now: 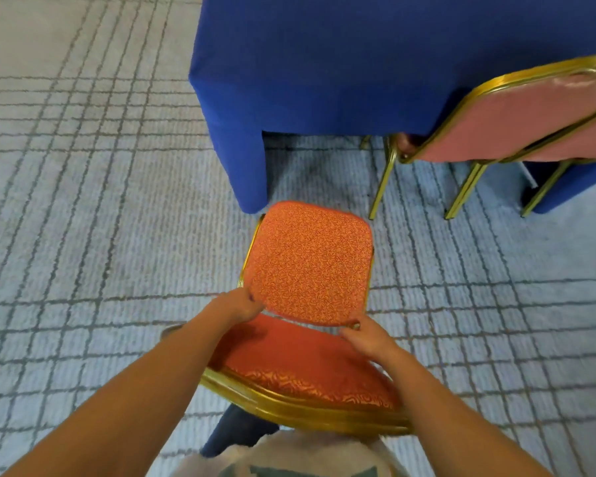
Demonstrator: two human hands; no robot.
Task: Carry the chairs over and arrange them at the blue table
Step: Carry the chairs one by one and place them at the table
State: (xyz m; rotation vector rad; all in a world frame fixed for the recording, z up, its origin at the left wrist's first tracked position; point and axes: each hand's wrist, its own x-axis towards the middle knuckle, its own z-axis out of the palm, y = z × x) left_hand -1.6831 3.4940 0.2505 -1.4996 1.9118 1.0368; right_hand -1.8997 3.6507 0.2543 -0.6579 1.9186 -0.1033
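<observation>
Head view: left hand (243, 306) and right hand (365, 337) clamped on orange chair (310, 266) near blue desk (324, 63) corner; best kept level, lowered beside parked chair (516, 125).

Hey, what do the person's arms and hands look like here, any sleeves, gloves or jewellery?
Both forearms are bare all the way to the bottom of the frame, with no sleeves showing. The left hand and right hand wear no gloves, and no watch, bracelet or rings are visible. Nails are too blurred to judge.
</observation>
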